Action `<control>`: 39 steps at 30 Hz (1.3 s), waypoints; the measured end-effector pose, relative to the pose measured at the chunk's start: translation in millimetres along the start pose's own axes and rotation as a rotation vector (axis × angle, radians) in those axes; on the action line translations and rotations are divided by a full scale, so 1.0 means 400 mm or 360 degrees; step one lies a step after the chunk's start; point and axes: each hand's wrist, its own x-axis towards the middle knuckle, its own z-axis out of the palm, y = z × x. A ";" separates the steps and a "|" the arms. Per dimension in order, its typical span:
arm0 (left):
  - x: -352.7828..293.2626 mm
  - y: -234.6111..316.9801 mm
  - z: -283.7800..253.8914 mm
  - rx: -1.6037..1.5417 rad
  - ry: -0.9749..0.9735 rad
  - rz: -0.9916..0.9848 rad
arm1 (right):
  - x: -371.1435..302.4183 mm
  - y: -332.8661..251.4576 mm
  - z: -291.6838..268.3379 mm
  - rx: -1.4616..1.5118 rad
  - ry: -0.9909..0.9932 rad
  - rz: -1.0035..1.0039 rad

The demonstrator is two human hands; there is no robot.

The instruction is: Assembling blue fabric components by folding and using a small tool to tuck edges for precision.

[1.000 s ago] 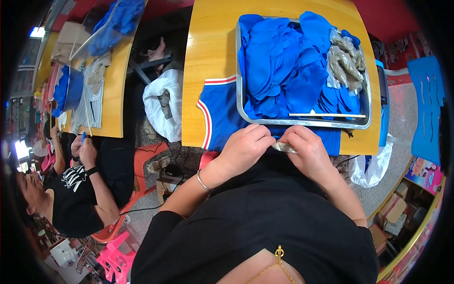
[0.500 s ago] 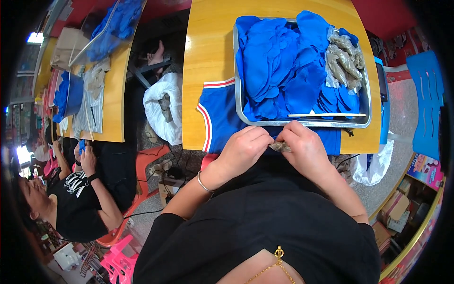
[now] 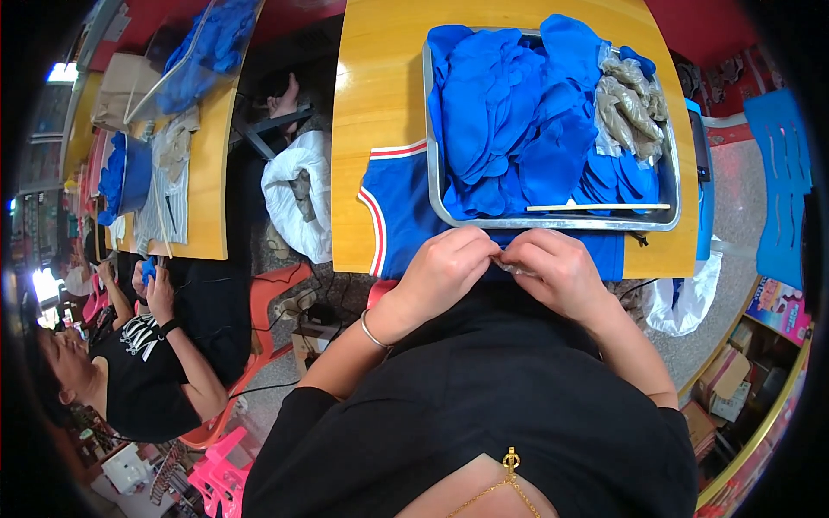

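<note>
My left hand [image 3: 449, 266] and my right hand [image 3: 557, 269] meet at the table's near edge, fingertips pinched together. Between them is a small clear plastic packet [image 3: 516, 269] with something brownish inside, mostly covered by my fingers. Just beyond my hands stands a metal tray [image 3: 566, 224]. Heaped in it are flat blue fabric pieces [image 3: 488, 121], rounded in outline. On its right side lie several clear packets with brown contents [image 3: 629, 112]. A thin pale stick [image 3: 598, 207] rests along the near side of the tray. Under the tray a blue sleeveless jersey [image 3: 399, 207] with red-and-white trim is spread out.
The yellow table [image 3: 376, 78] carries the tray. White plastic bags [image 3: 298, 203] stand beside it at left and right. Farther left, a co-worker [image 3: 138, 371] in black sits on an orange chair [image 3: 268, 337], holding something blue. A blue plastic chair [image 3: 781, 181] is at far right.
My right fingers have shifted over the packet, so less of it shows. Both hands stay in nearly the same place, and the tray's contents look unchanged.
</note>
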 end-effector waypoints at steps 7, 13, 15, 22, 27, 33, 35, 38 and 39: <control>0.002 0.004 -0.006 0.0110 -0.0107 -0.0037 | 0.003 0.001 0.004 0.0009 -0.0021 0.0090; -0.001 0.007 -0.011 0.0157 -0.0164 -0.0036 | 0.004 -0.006 0.006 -0.0018 -0.0014 0.0116; 0.003 0.013 -0.017 0.0150 -0.0215 -0.0055 | 0.002 -0.006 0.003 -0.0052 -0.0072 0.0183; 0.001 0.010 -0.014 0.0173 -0.0244 0.0012 | 0.008 -0.027 0.005 -0.0306 -0.0123 0.0072; 0.008 0.018 -0.018 0.0213 -0.0294 0.0045 | 0.011 -0.040 0.008 -0.0481 -0.0230 0.0127; 0.013 0.022 -0.022 0.0112 -0.0125 -0.0030 | 0.011 -0.015 0.017 -0.0236 -0.0030 0.0183; 0.010 0.023 -0.022 0.0068 -0.0139 -0.0030 | 0.004 -0.026 0.020 -0.0220 0.0063 0.0234; -0.001 0.023 -0.025 0.0037 -0.0162 -0.0044 | -0.007 -0.032 0.020 -0.0212 0.0119 0.0289; -0.005 0.023 -0.027 0.0053 -0.0171 -0.0056 | -0.010 -0.031 0.019 -0.0221 0.0085 0.0290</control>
